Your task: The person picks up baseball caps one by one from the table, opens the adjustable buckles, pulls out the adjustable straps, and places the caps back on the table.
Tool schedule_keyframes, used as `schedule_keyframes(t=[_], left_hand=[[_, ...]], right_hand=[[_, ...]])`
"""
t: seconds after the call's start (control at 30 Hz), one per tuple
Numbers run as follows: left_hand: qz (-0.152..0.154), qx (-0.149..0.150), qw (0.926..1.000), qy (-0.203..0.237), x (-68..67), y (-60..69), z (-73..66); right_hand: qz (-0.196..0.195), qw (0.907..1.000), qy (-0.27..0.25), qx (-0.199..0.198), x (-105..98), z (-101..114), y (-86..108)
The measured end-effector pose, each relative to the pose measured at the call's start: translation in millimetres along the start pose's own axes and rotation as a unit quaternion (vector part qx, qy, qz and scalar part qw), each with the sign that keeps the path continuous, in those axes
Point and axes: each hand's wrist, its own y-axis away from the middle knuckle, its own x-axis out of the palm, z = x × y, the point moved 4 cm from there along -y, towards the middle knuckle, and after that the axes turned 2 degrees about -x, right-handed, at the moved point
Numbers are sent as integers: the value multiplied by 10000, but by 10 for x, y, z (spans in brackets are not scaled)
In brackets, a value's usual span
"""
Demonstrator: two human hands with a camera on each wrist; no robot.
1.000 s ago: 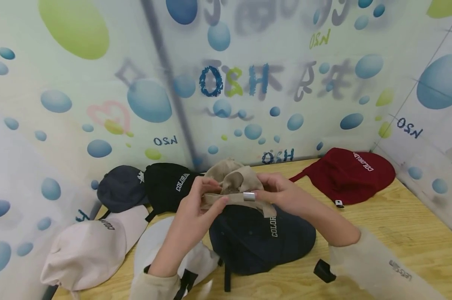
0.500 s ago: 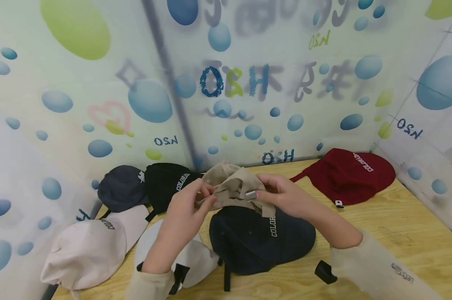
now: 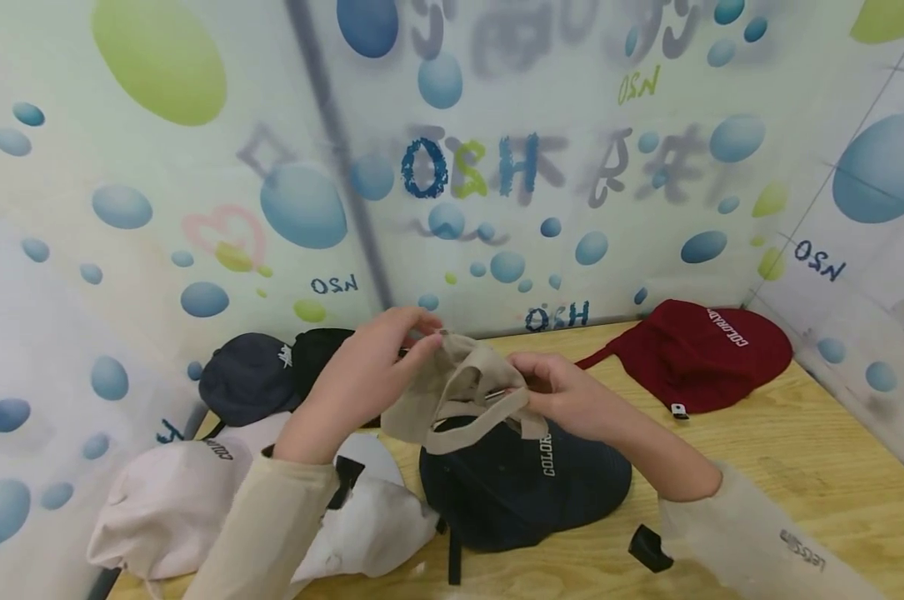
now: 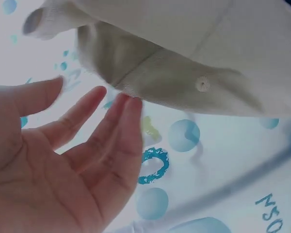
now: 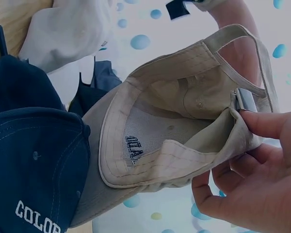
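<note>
A beige baseball cap (image 3: 414, 408) is held above the table in the head view, its inside and back strap toward me. My right hand (image 3: 571, 396) pinches its back edge beside the metal buckle (image 5: 246, 100), thumb against the buckle in the right wrist view. My left hand (image 3: 365, 375) is at the cap's upper left side. In the left wrist view, its fingers are extended and the fingertips touch or nearly touch the cap's edge, with the thumb apart. The strap forms a loop over the back opening. Just below lies a navy cap (image 3: 481, 492).
On the wooden table (image 3: 781, 500) lie a white cap (image 3: 377, 525), a pale pink cap (image 3: 174, 508), a dark blue-grey cap (image 3: 245, 379) and a partly hidden black cap (image 3: 320, 350). A red cap (image 3: 706, 358) rests at the back right. Printed wall panels stand behind.
My left hand has let go of the strap and moved up and left to the cap's side. The cap has turned, its strap now looped open; my right hand stays near the buckle.
</note>
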Motion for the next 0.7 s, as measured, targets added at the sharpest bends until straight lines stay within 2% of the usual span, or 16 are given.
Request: schedule_keyframes(t=[0.1,0.17,0.3,0.7], left_hand=[[58,53,9980,-630,37,-110,-63],[88,80,9962,-866,55,-167,-85],[247,93,9952,-941,69,-252,-104],[679,674,9923,-789,50,-464,-185]], right_hand=[[-21,10000,44,48,-3,-8,2],[-24,10000,62,62,-8,-10,4],[-40,10000,17,86,-23,-17,10],[-296,9994,106,113,-110,-28,42]])
